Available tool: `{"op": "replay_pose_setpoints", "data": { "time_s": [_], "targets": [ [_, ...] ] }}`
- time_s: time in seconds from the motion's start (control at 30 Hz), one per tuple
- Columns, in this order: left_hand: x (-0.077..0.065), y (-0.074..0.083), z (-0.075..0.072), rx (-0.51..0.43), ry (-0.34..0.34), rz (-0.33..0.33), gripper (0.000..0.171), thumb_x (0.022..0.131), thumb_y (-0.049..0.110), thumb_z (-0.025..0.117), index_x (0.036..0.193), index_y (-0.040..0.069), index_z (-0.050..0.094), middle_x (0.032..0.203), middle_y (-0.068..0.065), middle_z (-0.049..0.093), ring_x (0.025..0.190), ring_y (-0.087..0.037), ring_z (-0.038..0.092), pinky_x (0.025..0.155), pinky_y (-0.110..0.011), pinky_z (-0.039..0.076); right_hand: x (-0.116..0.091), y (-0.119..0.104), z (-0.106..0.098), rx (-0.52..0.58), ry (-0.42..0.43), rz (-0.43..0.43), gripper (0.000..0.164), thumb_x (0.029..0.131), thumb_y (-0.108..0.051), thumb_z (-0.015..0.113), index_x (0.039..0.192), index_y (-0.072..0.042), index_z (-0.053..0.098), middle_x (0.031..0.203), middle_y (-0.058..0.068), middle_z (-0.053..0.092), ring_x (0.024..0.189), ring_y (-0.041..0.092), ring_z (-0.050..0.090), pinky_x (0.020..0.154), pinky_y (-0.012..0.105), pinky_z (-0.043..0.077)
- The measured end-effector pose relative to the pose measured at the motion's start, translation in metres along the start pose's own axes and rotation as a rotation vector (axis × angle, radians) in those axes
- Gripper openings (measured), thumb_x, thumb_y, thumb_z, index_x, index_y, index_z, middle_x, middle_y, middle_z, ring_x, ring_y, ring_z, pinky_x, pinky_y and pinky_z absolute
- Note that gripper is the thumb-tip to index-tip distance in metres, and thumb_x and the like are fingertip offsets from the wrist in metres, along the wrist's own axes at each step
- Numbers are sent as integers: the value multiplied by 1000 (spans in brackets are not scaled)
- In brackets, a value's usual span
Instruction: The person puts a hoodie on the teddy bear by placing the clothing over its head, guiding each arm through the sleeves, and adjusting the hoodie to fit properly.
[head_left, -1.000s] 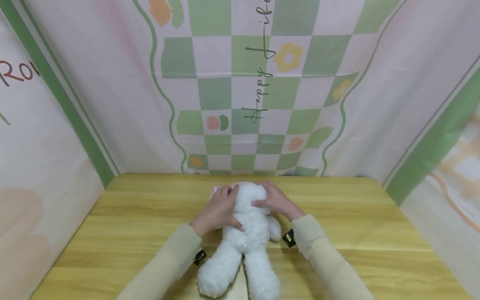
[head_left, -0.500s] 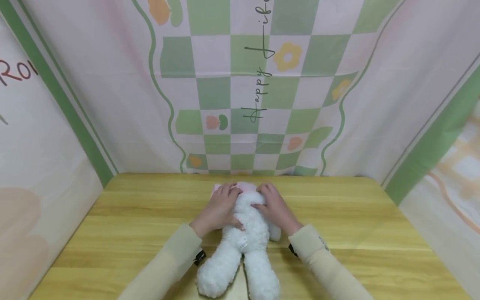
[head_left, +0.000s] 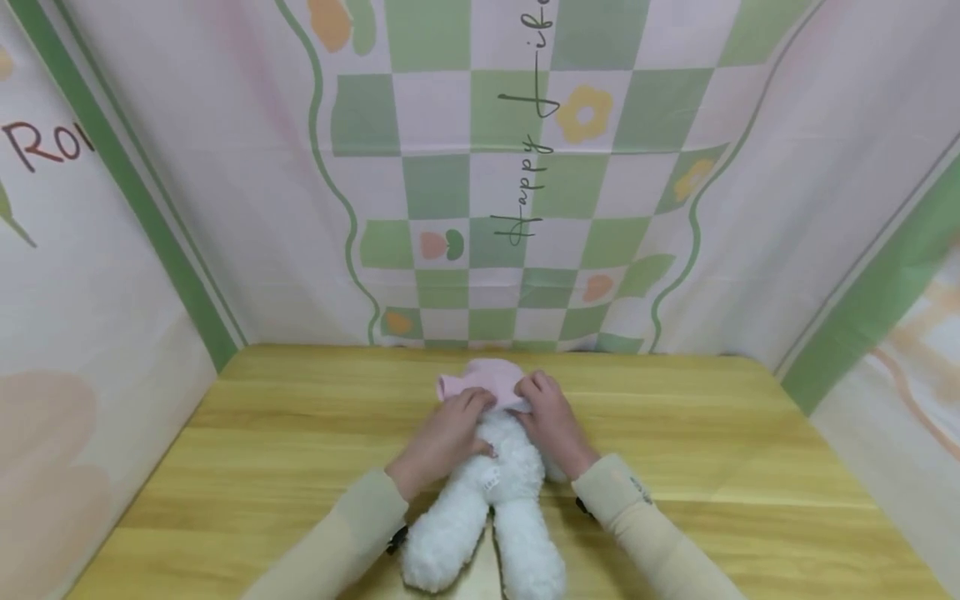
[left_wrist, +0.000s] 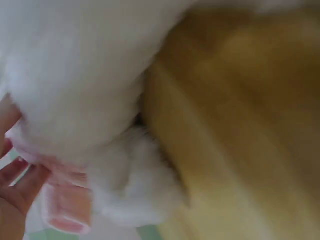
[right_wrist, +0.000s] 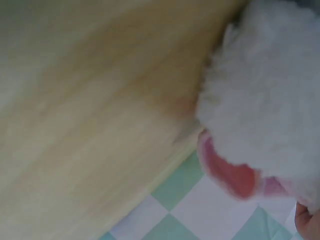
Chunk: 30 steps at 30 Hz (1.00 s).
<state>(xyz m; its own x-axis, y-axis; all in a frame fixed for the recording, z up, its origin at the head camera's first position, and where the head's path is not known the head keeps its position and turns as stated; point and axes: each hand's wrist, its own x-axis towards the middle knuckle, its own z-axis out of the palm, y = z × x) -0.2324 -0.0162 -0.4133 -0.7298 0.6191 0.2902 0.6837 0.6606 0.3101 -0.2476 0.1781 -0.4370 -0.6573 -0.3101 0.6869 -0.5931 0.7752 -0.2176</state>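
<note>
A white fluffy plush toy [head_left: 512, 454] lies on the table with its legs toward me and a small white tag [head_left: 491, 477] on its body. A pink cloth garment [head_left: 491, 379] covers its far end, one sleeve-like opening [left_wrist: 70, 207] sticking out at the left. My left hand [head_left: 446, 435] has its fingers on the garment's edge and its thumb on the plush body. With curled fingers and thumb, my right hand [head_left: 553, 423] pinches the right side of the same edge. The right wrist view shows another pink opening [right_wrist: 230, 175] beside the white fur.
The wooden table [head_left: 300, 433] reaches back to a green-and-white checked curtain [head_left: 491, 287]. Printed cloth panels [head_left: 112, 333] stand at both sides. Black wrist straps [head_left: 397, 540] show under the sleeves.
The pink garment has come down over the plush toy's white head, toward me. My right hand has shifted slightly inward and now holds the garment's edge; the left hand stays nearly in place.
</note>
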Motion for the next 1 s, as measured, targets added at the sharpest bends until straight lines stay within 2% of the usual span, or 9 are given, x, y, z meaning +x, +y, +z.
{"op": "replay_pose_setpoints", "data": {
  "time_s": [0.2,0.3,0.4,0.5,0.57,0.73,0.83,0.93,1.0],
  "targets": [
    [-9,-1,4,-109,-4,19,63,87,26,68,140,4,43,140,-14,47,127,-25,51,104,-35,47,2,-1,-3,-6,6,58,34,68,-5,83,88,-4,55,88,12,52,80,26,53,68,35,52],
    [-7,-2,2,-128,-3,24,70,83,27,71,141,2,40,141,-18,43,123,-29,53,101,-37,49,7,1,-16,132,-131,162,33,75,-12,80,95,-3,55,113,25,52,103,40,56,84,47,53],
    [-2,-2,-1,-145,-21,16,81,78,28,76,143,1,38,146,-23,32,126,-35,51,103,-47,47,12,7,-33,289,-314,252,32,78,-6,73,103,-2,54,133,33,42,123,50,45,98,60,44],
    [4,-2,-4,-146,-65,1,93,74,32,79,147,0,31,154,-25,17,133,-38,44,106,-56,40,16,14,-46,337,-450,254,37,78,3,68,111,-1,53,131,28,47,124,46,46,101,60,42],
    [8,-3,-6,-148,-101,-14,100,72,34,80,149,0,26,158,-24,10,136,-38,39,110,-61,31,18,17,-49,321,-483,219,38,79,5,67,114,1,52,122,23,54,119,41,50,99,56,43],
    [12,-3,-11,-149,-153,-52,107,70,36,82,150,-1,20,159,-23,5,135,-41,39,110,-69,22,18,18,-40,246,-417,156,37,78,7,70,111,1,53,110,17,59,109,34,56,93,49,48],
    [13,-3,-11,-152,-163,-72,111,68,38,83,151,2,19,160,-22,6,121,-40,54,104,-75,23,19,15,-30,233,-360,141,37,74,12,69,106,2,53,106,17,59,104,32,57,90,47,49],
    [14,-3,-10,-83,-177,-77,115,66,47,81,153,6,17,160,-18,12,116,-36,59,99,-78,26,20,12,-22,211,-309,124,37,70,16,68,102,3,54,100,17,59,99,32,57,88,46,50],
    [15,-3,-8,13,-167,-51,117,64,55,79,152,6,18,158,-16,22,121,-32,56,103,-68,35,20,11,-17,194,-277,114,36,68,17,68,99,4,55,97,17,60,96,31,58,87,45,50]
  ]
}}
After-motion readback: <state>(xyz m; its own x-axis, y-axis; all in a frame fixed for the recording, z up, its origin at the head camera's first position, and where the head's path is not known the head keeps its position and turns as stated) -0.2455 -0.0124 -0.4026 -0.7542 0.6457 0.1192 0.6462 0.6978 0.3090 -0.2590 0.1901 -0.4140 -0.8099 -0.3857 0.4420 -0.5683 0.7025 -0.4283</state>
